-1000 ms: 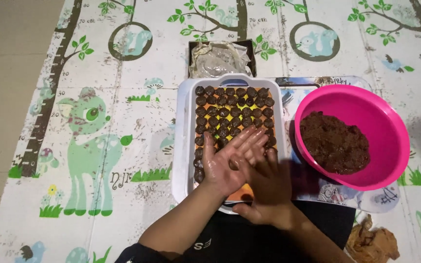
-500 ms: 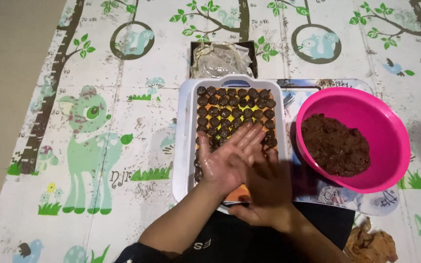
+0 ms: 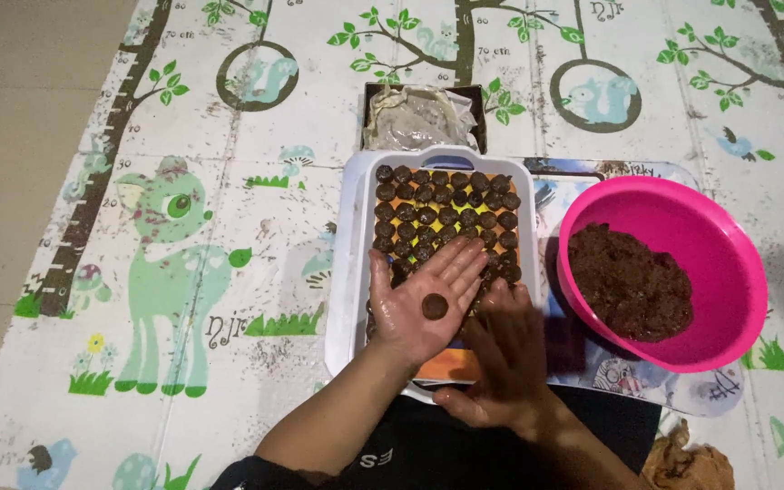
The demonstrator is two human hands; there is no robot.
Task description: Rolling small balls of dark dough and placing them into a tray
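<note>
Head view: the left hand (image 3: 424, 304) is lying palm up, fingers spread flat, with a brown ball (image 3: 435, 306) sitting on it above the tray (image 3: 348, 263). The right hand (image 3: 501, 358) is hovering beside, fingers loosely together.

The left hand (image 3: 424, 304) lies palm up, its skin wet and glossy, and a matt brown dough ball (image 3: 435, 306) with a smooth rolled face sits on it. The right hand (image 3: 501, 358) looks duller. The tray (image 3: 347, 272) is smooth white plastic with a soft sheen, filled with rows of matt dark balls (image 3: 446, 213). The bowl (image 3: 682, 213) is glossy pink plastic, and the brown mix (image 3: 628, 281) in it looks rough and crumbly. The floor mat (image 3: 183, 272) is smooth printed foam, scuffed in places. A crumpled shiny plastic bag (image 3: 419, 118) lies past the tray
</note>
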